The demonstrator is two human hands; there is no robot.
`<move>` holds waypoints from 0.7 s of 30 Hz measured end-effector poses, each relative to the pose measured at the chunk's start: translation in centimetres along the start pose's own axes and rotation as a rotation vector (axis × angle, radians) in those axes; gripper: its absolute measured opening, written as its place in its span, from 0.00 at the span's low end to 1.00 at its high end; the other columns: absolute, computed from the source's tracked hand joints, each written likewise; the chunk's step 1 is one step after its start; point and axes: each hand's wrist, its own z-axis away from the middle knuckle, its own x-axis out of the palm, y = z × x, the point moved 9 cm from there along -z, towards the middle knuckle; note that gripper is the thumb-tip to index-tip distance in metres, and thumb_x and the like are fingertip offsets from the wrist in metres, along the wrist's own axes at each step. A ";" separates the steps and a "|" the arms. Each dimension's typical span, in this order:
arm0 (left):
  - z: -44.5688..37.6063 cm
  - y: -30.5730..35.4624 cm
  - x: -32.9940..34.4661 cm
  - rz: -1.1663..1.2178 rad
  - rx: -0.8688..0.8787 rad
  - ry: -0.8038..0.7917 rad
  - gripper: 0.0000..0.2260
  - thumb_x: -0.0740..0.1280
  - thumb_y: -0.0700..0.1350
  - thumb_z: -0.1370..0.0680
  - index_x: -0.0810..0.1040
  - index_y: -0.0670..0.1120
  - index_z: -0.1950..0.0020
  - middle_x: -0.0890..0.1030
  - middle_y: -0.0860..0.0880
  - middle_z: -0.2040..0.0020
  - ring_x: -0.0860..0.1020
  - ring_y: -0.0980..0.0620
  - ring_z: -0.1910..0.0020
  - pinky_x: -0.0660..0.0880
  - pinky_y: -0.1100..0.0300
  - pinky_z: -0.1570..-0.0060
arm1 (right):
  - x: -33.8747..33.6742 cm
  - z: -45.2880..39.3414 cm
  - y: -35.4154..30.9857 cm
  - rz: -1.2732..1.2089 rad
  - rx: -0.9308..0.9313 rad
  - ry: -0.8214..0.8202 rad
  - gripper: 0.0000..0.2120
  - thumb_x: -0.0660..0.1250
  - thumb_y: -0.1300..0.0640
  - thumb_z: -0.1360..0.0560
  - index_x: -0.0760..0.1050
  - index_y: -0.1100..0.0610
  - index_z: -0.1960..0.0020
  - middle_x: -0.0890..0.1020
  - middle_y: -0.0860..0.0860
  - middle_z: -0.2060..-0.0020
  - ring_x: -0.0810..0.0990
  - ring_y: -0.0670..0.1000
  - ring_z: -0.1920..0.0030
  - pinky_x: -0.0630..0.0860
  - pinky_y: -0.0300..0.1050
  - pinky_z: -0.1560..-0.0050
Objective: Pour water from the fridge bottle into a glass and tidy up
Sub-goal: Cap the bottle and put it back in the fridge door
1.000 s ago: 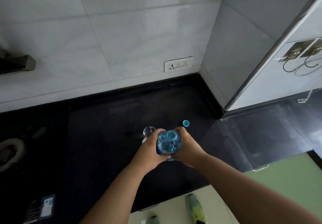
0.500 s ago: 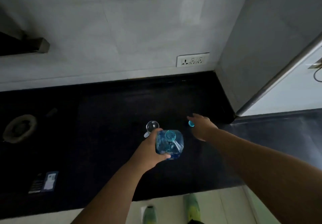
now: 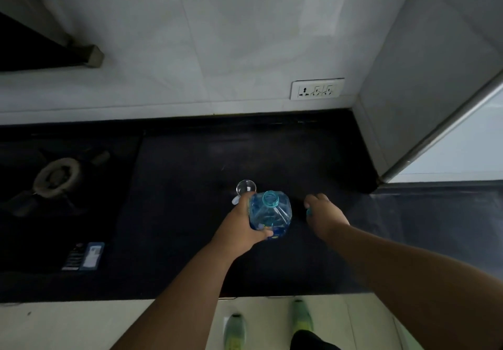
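Your left hand [image 3: 239,224] wraps the blue bottle [image 3: 270,213], thumb across its near side, fingers curled round the far side; bottle upright on the black counter [image 3: 190,213], neck uncapped. Your right hand [image 3: 325,215] sits just right of the bottle, not touching it, fingers curled down over the blue cap [image 3: 308,211], which shows only as a sliver at the fingertips. The clear glass [image 3: 246,187] stands just beyond your left fingers, at the bottle's far-left. Further left, a stove burner [image 3: 58,177]. On the far wall, a white socket plate [image 3: 317,88].
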 end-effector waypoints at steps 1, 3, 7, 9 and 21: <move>0.2 0.1 0.0 0.011 -0.001 0.019 0.36 0.81 0.42 0.29 0.66 0.64 0.31 0.80 0.60 0.40 0.80 0.64 0.41 0.77 0.65 0.43 | -0.4 0.0 0.0 -0.017 0.003 0.007 0.12 0.65 0.60 0.22 0.75 0.50 0.39 0.72 0.53 0.40 0.82 0.60 0.49 0.81 0.52 0.49; 0.6 0.3 0.0 0.045 -0.002 0.071 0.35 0.82 0.42 0.30 0.66 0.68 0.37 0.81 0.60 0.41 0.81 0.63 0.42 0.77 0.66 0.45 | -2.0 0.4 0.0 -0.078 0.012 0.018 0.13 0.68 0.56 0.22 0.79 0.51 0.38 0.73 0.54 0.39 0.82 0.58 0.47 0.79 0.46 0.45; 2.7 0.4 0.3 0.163 -0.013 0.195 0.36 0.83 0.47 0.34 0.68 0.64 0.34 0.81 0.58 0.38 0.81 0.60 0.39 0.80 0.53 0.37 | -8.5 2.8 -0.8 -0.312 0.003 0.141 0.08 0.76 0.51 0.30 0.85 0.47 0.50 0.82 0.51 0.49 0.83 0.49 0.54 0.74 0.34 0.59; 4.1 0.5 0.1 0.209 -0.004 0.246 0.36 0.84 0.48 0.36 0.69 0.65 0.34 0.82 0.58 0.39 0.82 0.60 0.40 0.80 0.52 0.37 | -12.7 5.1 -1.6 -0.394 -0.022 0.224 0.06 0.78 0.54 0.32 0.83 0.47 0.58 0.84 0.48 0.57 0.82 0.46 0.59 0.68 0.25 0.66; 11.5 15.1 -9.6 0.224 0.327 0.374 0.34 0.85 0.50 0.35 0.71 0.62 0.36 0.83 0.57 0.41 0.83 0.60 0.42 0.82 0.56 0.41 | -32.9 19.7 -13.7 -0.926 -0.433 0.422 0.07 0.80 0.59 0.29 0.85 0.50 0.54 0.88 0.47 0.54 0.85 0.44 0.57 0.80 0.40 0.49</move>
